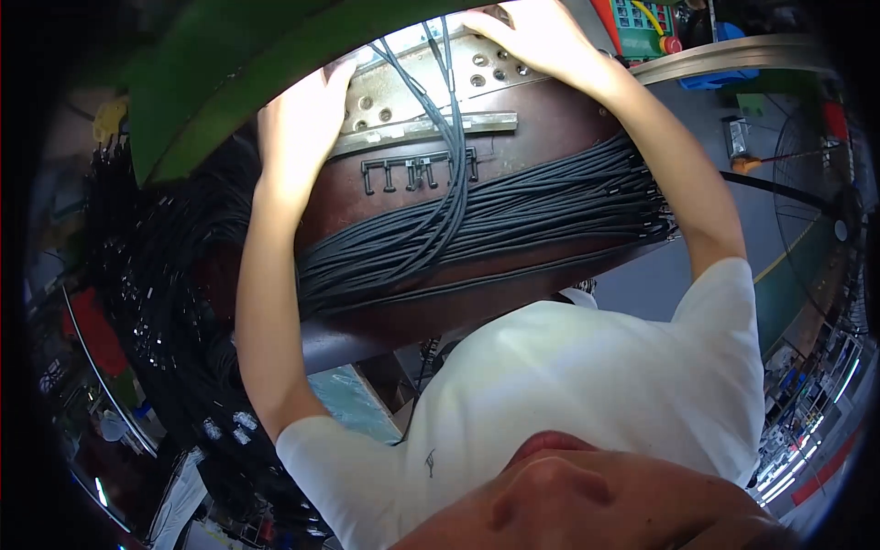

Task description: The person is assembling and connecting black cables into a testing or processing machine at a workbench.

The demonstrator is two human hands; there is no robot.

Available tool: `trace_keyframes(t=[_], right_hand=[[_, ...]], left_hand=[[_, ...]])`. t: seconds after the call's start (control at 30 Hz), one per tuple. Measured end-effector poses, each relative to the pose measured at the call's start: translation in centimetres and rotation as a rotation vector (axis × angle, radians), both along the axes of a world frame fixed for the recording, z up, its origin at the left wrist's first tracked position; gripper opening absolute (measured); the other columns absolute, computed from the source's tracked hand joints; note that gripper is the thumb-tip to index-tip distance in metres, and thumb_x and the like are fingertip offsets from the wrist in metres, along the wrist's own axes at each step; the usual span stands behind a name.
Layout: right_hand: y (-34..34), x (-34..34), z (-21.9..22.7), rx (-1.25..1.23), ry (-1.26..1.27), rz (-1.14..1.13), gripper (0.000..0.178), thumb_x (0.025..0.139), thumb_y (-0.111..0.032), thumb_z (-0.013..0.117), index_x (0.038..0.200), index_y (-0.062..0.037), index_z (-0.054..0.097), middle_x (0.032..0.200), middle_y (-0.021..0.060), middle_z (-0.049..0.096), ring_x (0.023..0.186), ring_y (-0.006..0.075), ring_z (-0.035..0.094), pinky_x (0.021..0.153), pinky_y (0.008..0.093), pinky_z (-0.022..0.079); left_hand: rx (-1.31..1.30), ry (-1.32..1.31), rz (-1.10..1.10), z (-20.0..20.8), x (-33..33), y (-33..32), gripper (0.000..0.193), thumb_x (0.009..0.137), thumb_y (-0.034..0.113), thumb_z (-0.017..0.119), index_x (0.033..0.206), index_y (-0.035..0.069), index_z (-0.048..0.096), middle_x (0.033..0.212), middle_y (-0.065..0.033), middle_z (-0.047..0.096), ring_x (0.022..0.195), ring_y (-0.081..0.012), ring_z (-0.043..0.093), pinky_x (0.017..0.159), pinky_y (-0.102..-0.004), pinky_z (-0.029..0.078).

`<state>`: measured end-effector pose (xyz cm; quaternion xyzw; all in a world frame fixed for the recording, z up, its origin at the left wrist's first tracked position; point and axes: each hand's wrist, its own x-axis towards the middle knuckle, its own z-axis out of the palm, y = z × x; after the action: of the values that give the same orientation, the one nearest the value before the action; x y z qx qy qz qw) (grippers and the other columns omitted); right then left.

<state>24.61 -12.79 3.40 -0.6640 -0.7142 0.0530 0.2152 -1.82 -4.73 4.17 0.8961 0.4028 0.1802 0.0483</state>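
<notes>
My left hand [307,115] rests at the left end of a metal mould plate [417,78] with round holes. Its thumb lies along the plate; green housing and glare hide the other fingers. At the plate's right side is my right hand [541,41], thumb stretched toward the middle, remaining fingers cut off by the upper edge. What either hand grips, if anything, does not show. Between them, several black cables [451,137] run up onto the plate. Nearer me lie a metal bar [495,122], a comb-shaped black plastic piece [417,167] and a bundle of black cables [550,206].
Green machine housing [220,73] arches overhead at the upper left. More black cables [156,275] hang in a thick mass on the left. A green control panel [642,27] with a red button [671,44] is at the upper right. A fan [830,183] stands at the far right.
</notes>
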Motion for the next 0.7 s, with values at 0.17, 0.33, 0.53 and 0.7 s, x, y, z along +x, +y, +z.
trace_keyframes(t=[0.17,0.33,0.53,0.7], right_hand=[[-18.5,6.8,0.0,0.443,0.422,-0.065,0.025,0.094,-0.004,0.043,0.115,0.002,0.055,0.113,0.0149,0.062,0.101,0.0217,0.061,0.088,0.0302,0.045],[-30.5,7.2,-9.8,-0.049,0.214,-0.576,0.046,0.083,-0.01,0.058,0.126,-0.0004,0.046,0.129,0.017,0.048,0.12,0.0306,0.046,0.102,0.0392,0.034],[-33.6,3.7,-18.1,-0.343,0.152,-0.328,0.037,0.078,-0.014,0.063,0.113,-0.0038,0.06,0.116,0.0174,0.059,0.109,0.0341,0.053,0.094,0.0422,0.041],[-33.0,4.2,-18.9,-0.256,0.079,-0.276,0.033,0.08,-0.013,0.059,0.111,-0.0044,0.061,0.115,0.017,0.059,0.108,0.0344,0.054,0.093,0.0432,0.042]], left_hand=[[-1.165,-0.172,-0.63,3.9,-10.7,-12.1,0.039,0.089,0.016,0.054,0.124,-0.003,0.053,0.12,-0.0206,0.058,0.116,-0.0334,0.054,0.095,-0.0364,0.042],[-0.904,0.72,0.111,-7.5,-14.3,-26.8,0.038,0.089,0.032,0.051,0.112,0.003,0.06,0.109,-0.0207,0.061,0.101,-0.0384,0.056,0.09,-0.0456,0.043],[-0.806,0.787,0.195,-11.2,-15.4,-24.5,0.037,0.089,0.031,0.051,0.111,0.003,0.06,0.113,-0.0193,0.059,0.103,-0.0389,0.055,0.09,-0.047,0.041],[-0.765,0.701,0.217,-10.2,-15.0,-25.1,0.037,0.088,0.031,0.052,0.111,0.004,0.061,0.111,-0.0193,0.06,0.102,-0.0384,0.055,0.089,-0.047,0.042]])
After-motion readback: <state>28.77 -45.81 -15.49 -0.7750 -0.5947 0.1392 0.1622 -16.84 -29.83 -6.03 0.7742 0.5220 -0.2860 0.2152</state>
